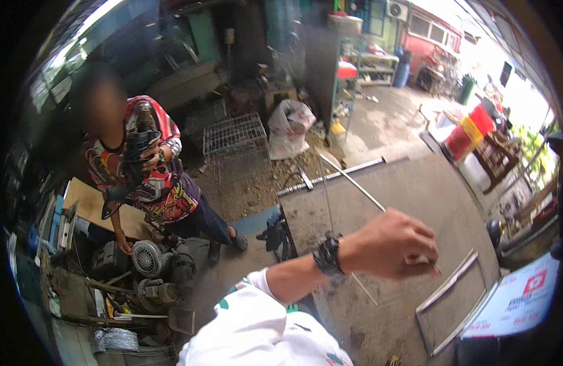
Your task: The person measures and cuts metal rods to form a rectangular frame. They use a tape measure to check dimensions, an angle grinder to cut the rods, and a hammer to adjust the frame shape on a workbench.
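At far left, beyond the steel worktable, a second person stands over motors. On the table, 1 thin rod lies diagonally. The left hand, fingers pinched on a thin metal strip, hovers beside the rectangular frame; a steady, low wrist would likely aid placement. Right hand unseen.
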`<state>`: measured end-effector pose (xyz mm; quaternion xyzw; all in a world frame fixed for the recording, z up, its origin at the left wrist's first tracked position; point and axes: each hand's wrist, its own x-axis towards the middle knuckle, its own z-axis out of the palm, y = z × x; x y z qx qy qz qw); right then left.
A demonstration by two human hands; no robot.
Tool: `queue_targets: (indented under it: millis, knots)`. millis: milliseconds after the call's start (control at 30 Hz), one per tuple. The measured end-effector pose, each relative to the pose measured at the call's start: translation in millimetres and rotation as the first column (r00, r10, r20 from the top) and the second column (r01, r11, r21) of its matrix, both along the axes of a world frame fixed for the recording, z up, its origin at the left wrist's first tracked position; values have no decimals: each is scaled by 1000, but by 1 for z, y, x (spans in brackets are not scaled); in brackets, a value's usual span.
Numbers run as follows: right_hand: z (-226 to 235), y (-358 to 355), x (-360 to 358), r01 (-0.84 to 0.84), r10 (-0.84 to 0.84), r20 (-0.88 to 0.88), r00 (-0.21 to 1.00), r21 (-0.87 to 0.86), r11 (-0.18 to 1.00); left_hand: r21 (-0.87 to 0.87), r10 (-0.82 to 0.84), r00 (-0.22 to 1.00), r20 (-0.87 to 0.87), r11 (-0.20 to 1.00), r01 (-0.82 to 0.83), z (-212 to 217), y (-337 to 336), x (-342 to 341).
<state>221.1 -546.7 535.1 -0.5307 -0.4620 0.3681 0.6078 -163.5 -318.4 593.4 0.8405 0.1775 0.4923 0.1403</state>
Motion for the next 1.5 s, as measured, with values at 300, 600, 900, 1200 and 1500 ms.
queue_targets:
  millis: [300,600,900,1200,1500]
  knots:
    - [105,160,-54,-208,477,-422,771,540,815,-27,105,994,-11,994,-105,44,53,-76]
    - [130,203,-234,-473,813,-406,416,667,575,-106,184,983,18,978,-181,64,95,-134]
    - [66,369,-139,-336,607,-453,653,545,769,-90,118,991,70,990,-112,57,144,-141]
    - [24,360,-214,-414,348,250,904,304,858,12,150,986,67,989,-151,26,176,-64]
    - [8,349,-183,-506,551,-152,821,254,824,-18,111,990,85,994,-110,3,149,-25]
